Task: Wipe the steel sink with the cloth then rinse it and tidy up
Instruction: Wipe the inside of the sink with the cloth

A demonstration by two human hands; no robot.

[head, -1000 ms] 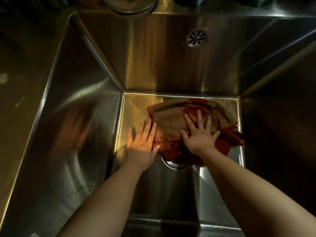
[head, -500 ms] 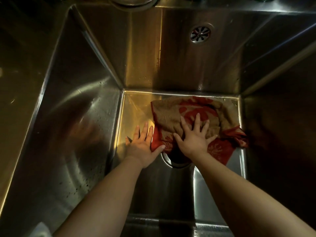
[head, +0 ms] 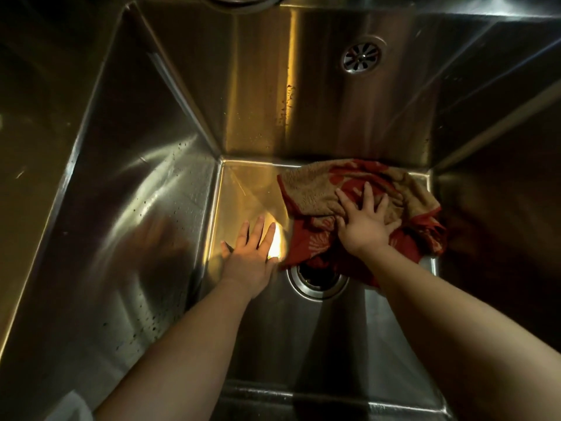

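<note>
Deep brushed-steel sink fills the frame. Right of centre, the right hand, fingers splayed, presses the bunched red-and-tan cloth on the floor; left hand lies flat, empty. Wiping step; next, likely sweep towards unwiped steel.

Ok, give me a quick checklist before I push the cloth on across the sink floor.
1. Right hand flat on the cloth: ok.
2. Left hand off the cloth, on bare steel of the sink: ok.
3. Cloth spread out: not ok, it is bunched in the far right corner.
4. Floor drain uncovered: not ok, the cloth's edge overlaps it.
5. Left wall free of spots: not ok, specks show.
6. Cloth damp enough: cannot tell.
</note>
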